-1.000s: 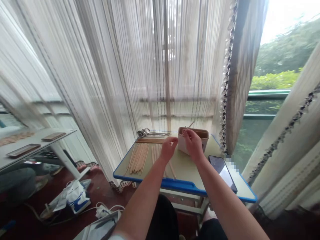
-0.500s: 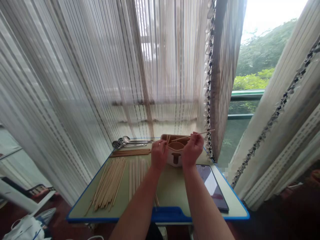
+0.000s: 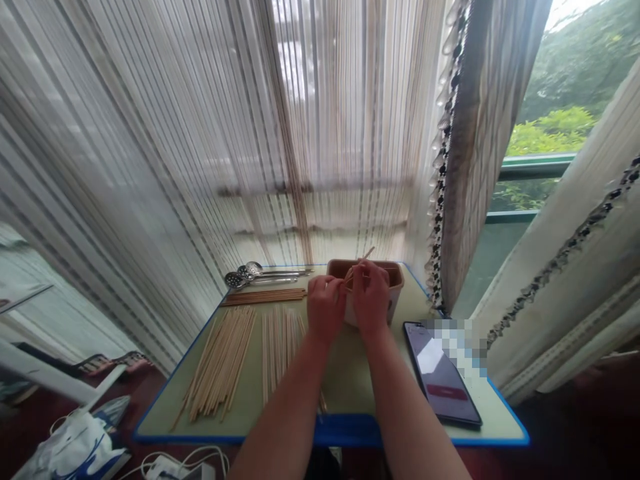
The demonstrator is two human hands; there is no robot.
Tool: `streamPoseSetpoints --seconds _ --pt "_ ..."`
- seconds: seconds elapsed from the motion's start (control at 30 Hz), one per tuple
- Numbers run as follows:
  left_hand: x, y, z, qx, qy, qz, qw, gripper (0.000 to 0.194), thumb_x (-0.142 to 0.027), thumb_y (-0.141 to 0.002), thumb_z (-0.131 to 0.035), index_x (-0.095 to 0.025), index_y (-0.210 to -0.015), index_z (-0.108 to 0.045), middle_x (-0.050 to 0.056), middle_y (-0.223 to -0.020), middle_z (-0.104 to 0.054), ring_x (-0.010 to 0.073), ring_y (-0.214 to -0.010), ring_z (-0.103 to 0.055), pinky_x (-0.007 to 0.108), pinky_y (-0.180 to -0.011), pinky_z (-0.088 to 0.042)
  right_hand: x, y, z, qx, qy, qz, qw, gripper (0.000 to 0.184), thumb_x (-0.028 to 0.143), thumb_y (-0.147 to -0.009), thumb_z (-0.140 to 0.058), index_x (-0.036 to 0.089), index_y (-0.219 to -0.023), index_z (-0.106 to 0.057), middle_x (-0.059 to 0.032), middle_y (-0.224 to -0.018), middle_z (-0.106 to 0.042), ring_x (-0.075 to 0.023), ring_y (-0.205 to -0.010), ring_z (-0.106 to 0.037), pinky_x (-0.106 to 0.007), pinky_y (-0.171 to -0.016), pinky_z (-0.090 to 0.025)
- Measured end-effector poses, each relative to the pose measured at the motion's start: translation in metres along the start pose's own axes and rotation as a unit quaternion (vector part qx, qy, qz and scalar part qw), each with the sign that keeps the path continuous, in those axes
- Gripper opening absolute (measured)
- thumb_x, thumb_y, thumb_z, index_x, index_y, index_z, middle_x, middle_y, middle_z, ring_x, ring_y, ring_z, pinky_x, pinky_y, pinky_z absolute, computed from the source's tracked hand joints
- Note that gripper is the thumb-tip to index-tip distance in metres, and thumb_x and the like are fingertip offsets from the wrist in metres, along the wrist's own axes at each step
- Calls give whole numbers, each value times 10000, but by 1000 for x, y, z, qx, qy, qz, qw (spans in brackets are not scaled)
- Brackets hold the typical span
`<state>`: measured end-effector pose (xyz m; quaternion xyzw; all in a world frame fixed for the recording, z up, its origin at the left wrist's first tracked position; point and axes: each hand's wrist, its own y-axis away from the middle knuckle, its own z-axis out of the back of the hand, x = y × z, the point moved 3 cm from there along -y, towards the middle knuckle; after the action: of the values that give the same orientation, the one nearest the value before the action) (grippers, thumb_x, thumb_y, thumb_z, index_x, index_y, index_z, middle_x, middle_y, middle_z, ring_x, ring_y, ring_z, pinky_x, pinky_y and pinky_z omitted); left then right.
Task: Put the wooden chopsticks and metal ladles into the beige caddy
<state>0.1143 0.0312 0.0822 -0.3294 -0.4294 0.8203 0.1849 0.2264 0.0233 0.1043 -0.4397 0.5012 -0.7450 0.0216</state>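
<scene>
Over the white and brown utensil holder (image 3: 397,293), my two hands are close together. My right hand (image 3: 371,300) is closed on thin wooden chopsticks (image 3: 369,253), whose ends stick up past the fingers. My left hand (image 3: 326,307) is closed beside it, fingertips pinched at light sticks that show between the hands. How many sticks each hand has is hidden by the fingers. Left of my arms lie a fanned pile of pale chopsticks (image 3: 223,363) and a smaller row of pale chopsticks (image 3: 278,343), partly covered by my left forearm.
Darker brown chopsticks (image 3: 265,297) lie behind the pale ones. Metal slotted spoons and ladles (image 3: 250,272) rest at the back left of the blue-edged table (image 3: 170,407). A phone (image 3: 443,377) lies at the right. Sheer curtains (image 3: 340,133) hang behind the table.
My right hand has come left, close to my left hand, and its chopstick has turned from nearly level to steeper. The view has shifted slightly, showing more of the phone.
</scene>
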Motion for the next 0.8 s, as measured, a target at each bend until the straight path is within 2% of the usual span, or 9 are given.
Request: streamPoseSetpoints --seconds 0.27,0.8 --pt "1 0 0 -6 8 -1 1000 185 -220 -836 -498 -181 -901 -667 87 -894 -605 223 -942 -502 386 -888 -403 -2 -3 -1 43 40 4 998 259 326 -850 -460 195 -917 -674 -78 -877 -671 -234 -935 -504 -413 -892 -383" --pt "3 1 -1 -13 10 2 1000 179 -225 -838 -501 -188 -875 -672 80 -887 -610 211 -934 -506 370 -882 -406 0 -4 1 49 17 -6 999 230 304 -827 -485 180 -899 -665 -72 -878 -673 -218 -932 -514 -372 -886 -395"
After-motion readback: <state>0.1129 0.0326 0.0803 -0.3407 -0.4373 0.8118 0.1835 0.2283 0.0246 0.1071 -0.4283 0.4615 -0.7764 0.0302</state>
